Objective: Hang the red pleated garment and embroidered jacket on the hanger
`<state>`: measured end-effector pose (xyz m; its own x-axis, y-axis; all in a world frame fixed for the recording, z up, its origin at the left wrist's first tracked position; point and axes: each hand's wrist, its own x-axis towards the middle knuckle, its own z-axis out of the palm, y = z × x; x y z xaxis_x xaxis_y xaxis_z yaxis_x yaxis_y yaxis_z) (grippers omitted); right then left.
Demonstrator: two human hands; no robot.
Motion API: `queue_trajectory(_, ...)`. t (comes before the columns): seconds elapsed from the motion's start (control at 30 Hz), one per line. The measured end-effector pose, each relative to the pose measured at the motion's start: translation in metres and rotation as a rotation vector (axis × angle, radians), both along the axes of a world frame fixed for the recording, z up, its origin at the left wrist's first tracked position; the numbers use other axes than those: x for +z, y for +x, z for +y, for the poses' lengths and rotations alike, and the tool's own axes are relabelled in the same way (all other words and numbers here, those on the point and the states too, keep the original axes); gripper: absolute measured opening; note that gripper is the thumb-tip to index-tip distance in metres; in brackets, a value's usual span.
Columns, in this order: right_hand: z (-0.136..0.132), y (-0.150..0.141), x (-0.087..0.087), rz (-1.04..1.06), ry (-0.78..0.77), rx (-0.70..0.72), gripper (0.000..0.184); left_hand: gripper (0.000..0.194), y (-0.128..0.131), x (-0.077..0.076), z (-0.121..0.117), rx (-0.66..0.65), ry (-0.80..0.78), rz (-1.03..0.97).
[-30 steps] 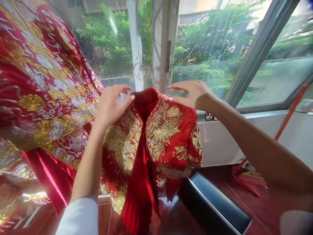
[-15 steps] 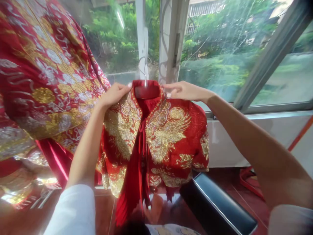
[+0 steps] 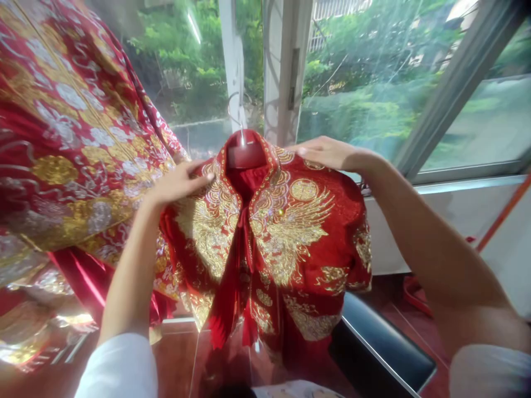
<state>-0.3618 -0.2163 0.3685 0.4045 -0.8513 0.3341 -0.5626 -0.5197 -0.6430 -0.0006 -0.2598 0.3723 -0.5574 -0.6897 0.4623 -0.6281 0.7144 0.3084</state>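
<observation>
A red jacket (image 3: 286, 232) with gold embroidery hangs in front of me on a red hanger (image 3: 244, 155) with a metal hook (image 3: 234, 110). My left hand (image 3: 180, 182) lies on the jacket's left shoulder, fingers stretched toward the collar. My right hand (image 3: 323, 152) rests flat on the right shoulder beside the collar, fingers extended. Neither hand is closed round the cloth. The jacket's front hangs open, showing a red lining.
A larger red and gold embroidered garment (image 3: 62, 143) hangs at the left, close to my left arm. Behind is a window (image 3: 365, 83) with a white frame (image 3: 286, 72) and greenery outside. A black seat (image 3: 385, 342) stands below right on a red floor (image 3: 182, 359).
The jacket has spread wider over the hanger and sits lower on it. Both hands slid outward from the collar onto the shoulders.
</observation>
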Motion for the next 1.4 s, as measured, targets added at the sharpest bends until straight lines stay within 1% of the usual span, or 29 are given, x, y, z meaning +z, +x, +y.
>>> queue_trajectory(0.07,0.012,-0.022,-0.013,-0.04,0.11,0.075,0.05,0.052,0.02,-0.002,-0.007,-0.06,0.114,-0.035)
queue_trajectory(0.1,0.017,-0.03,-0.022,-0.088,0.156,0.079,0.051,0.056,0.026,-0.006,-0.009,-0.076,0.154,-0.027)
queue_trajectory(0.13,0.02,-0.036,-0.032,-0.143,0.193,0.055,0.052,0.058,0.028,-0.011,-0.009,-0.066,0.166,-0.004)
queue_trajectory(0.17,0.021,-0.039,-0.042,-0.196,0.185,0.009,0.05,0.059,0.025,-0.019,-0.007,-0.015,0.135,0.033)
queue_trajectory(0.2,0.02,-0.039,-0.052,-0.239,0.123,-0.054,0.049,0.058,0.019,-0.027,-0.003,0.079,0.057,0.078)
queue_trajectory(0.3,0.007,-0.029,-0.076,-0.309,-0.244,-0.297,0.048,0.058,-0.013,-0.059,0.014,0.461,-0.32,0.204)
queue_trajectory(0.33,0.002,-0.026,-0.082,-0.315,-0.337,-0.373,0.048,0.057,-0.024,-0.07,0.021,0.547,-0.435,0.23)
queue_trajectory(0.4,-0.003,-0.022,-0.09,-0.32,-0.41,-0.49,0.046,0.056,-0.039,-0.094,0.033,0.625,-0.594,0.252)
queue_trajectory(0.43,-0.003,-0.022,-0.094,-0.318,-0.423,-0.506,0.046,0.058,-0.043,-0.107,0.039,0.638,-0.643,0.255)
queue_trajectory(0.5,0.004,-0.024,-0.1,-0.269,-0.486,-0.44,0.05,0.07,-0.044,-0.135,0.05,0.65,-0.675,0.243)
queue_trajectory(0.57,0.013,-0.029,-0.103,-0.179,-0.585,-0.36,0.057,0.089,-0.041,-0.164,0.061,0.662,-0.623,0.211)
queue_trajectory(0.6,0.016,-0.031,-0.104,-0.147,-0.613,-0.349,0.058,0.099,-0.04,-0.178,0.066,0.672,-0.581,0.198)
queue_trajectory(0.63,0.018,-0.034,-0.103,-0.136,-0.612,-0.372,0.055,0.107,-0.039,-0.191,0.07,0.679,-0.539,0.185)
queue_trajectory(0.7,0.013,-0.038,-0.098,-0.207,-0.516,-0.477,0.044,0.117,-0.038,-0.213,0.075,0.684,-0.487,0.165)
queue_trajectory(0.73,0.009,-0.04,-0.093,-0.275,-0.428,-0.516,0.043,0.117,-0.038,-0.22,0.076,0.685,-0.485,0.162)
queue_trajectory(0.77,0.004,-0.041,-0.088,-0.344,-0.328,-0.534,0.044,0.112,-0.038,-0.226,0.076,0.689,-0.499,0.167)
queue_trajectory(0.83,-0.006,-0.042,-0.08,-0.458,-0.14,-0.522,0.051,0.088,-0.034,-0.233,0.073,0.692,-0.541,0.191)
queue_trajectory(0.9,-0.01,-0.042,-0.078,-0.519,-0.043,-0.486,0.055,0.059,-0.027,-0.236,0.069,0.674,-0.555,0.216)
queue_trajectory(0.93,-0.01,-0.041,-0.08,-0.54,-0.051,-0.47,0.054,0.047,-0.023,-0.236,0.068,0.648,-0.543,0.221)
queue_trajectory(1.0,-0.004,-0.04,-0.086,-0.577,-0.125,-0.423,0.048,0.032,-0.02,-0.235,0.073,0.602,-0.483,0.242)
queue_trajectory(1.07,0.005,-0.036,-0.094,-0.59,-0.192,-0.364,0.039,0.022,-0.026,-0.23,0.084,0.554,-0.405,0.286)
queue_trajectory(1.1,0.009,-0.032,-0.098,-0.582,-0.217,-0.354,0.037,0.017,-0.034,-0.225,0.092,0.512,-0.374,0.314)
queue_trajectory(1.13,0.013,-0.028,-0.101,-0.566,-0.252,-0.372,0.034,0.013,-0.045,-0.219,0.1,0.456,-0.359,0.346)
queue_trajectory(1.2,0.016,-0.02,-0.105,-0.53,-0.371,-0.461,0.03,0.017,-0.072,-0.207,0.114,0.297,-0.366,0.395)
queue_trajectory(1.27,0.016,-0.015,-0.106,-0.488,-0.479,-0.538,0.028,0.018,-0.097,-0.198,0.12,0.16,-0.373,0.396)
queue_trajectory(1.3,0.015,-0.014,-0.106,-0.463,-0.506,-0.553,0.029,0.016,-0.106,-0.197,0.118,0.137,-0.353,0.357)
queue_trajectory(1.33,0.014,-0.014,-0.106,-0.43,-0.52,-0.554,0.03,0.014,-0.112,-0.199,0.114,0.157,-0.313,0.29)
queue_trajectory(1.37,0.014,-0.014,-0.107,-0.381,-0.54,-0.561,0.032,0.015,-0.114,-0.204,0.107,0.223,-0.26,0.209)
queue_trajectory(1.4,0.016,-0.012,-0.109,-0.328,-0.599,-0.599,0.033,0.019,-0.112,-0.212,0.099,0.315,-0.2,0.131)
